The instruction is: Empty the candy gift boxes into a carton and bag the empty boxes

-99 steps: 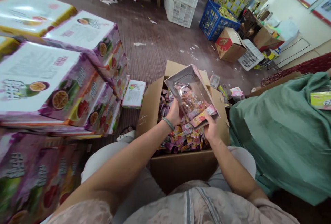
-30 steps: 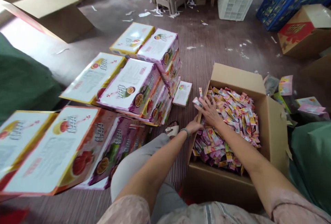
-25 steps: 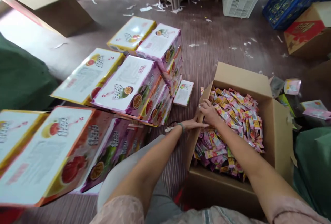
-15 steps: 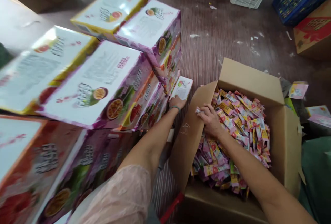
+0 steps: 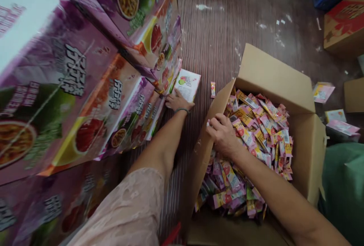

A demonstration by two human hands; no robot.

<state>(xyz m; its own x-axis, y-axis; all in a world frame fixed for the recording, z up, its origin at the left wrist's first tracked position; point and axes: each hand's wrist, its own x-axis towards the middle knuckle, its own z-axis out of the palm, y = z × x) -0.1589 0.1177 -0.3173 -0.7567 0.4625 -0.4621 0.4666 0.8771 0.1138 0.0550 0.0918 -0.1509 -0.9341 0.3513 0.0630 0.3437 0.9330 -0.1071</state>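
Two hands work apart: left hand lays spread fingers on the small box beside the stacked cartons; right hand rests curled, its grip hidden, on the sachets at the cardboard box rim. Step seems fetching the small box; next calls for closing fingers round it.

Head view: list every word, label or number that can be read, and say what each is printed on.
Stacked purple fruit boxes: large white characters on the sides, too blurred to quote.
Small white box at the left hand: a fruit logo and fine print, too small to read.
Sachets in the cardboard carton, under the right hand: print unreadable.
Red-printed carton: pattern only, no legible text.
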